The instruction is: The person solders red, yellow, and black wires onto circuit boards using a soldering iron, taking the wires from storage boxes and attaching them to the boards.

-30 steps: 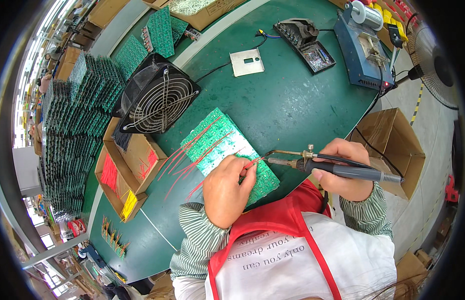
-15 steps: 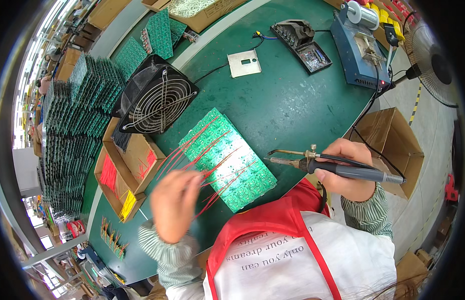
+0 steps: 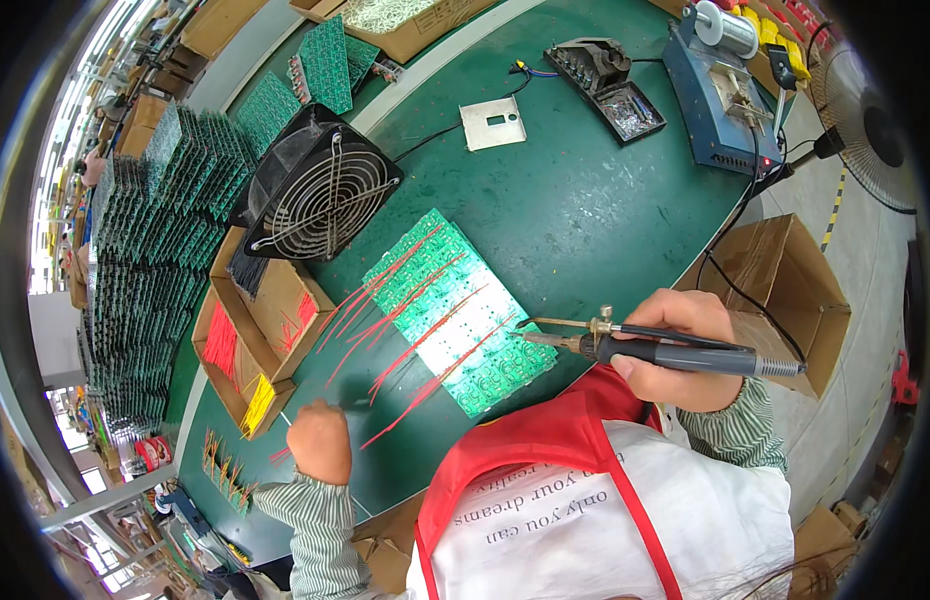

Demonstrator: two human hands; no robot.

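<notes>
My right hand (image 3: 685, 345) is closed round a soldering iron (image 3: 675, 355) with a thin metal feed tube above its tip. The tip points left, over the right edge of a green circuit board (image 3: 485, 375) on the table. Several red wires (image 3: 405, 362) lie across the board, their loose ends hanging past its left side. My left hand (image 3: 321, 442) is closed, left of those ends and just below the cardboard tray. A short red wire end pokes out beside its fingers; the fingertips themselves are mostly hidden.
The cardboard tray (image 3: 275, 367) holds red, yellow and black wires. Behind it stand a black fan (image 3: 330, 195) and tall stacks of circuit boards (image 3: 150, 260). A blue soldering station (image 3: 715, 120) with a solder reel is at the far right, above an open carton (image 3: 775, 290).
My left hand has moved left and down, away from the wires on the board. My right hand has brought the soldering iron slightly left, so its tip reaches the board's edge.
</notes>
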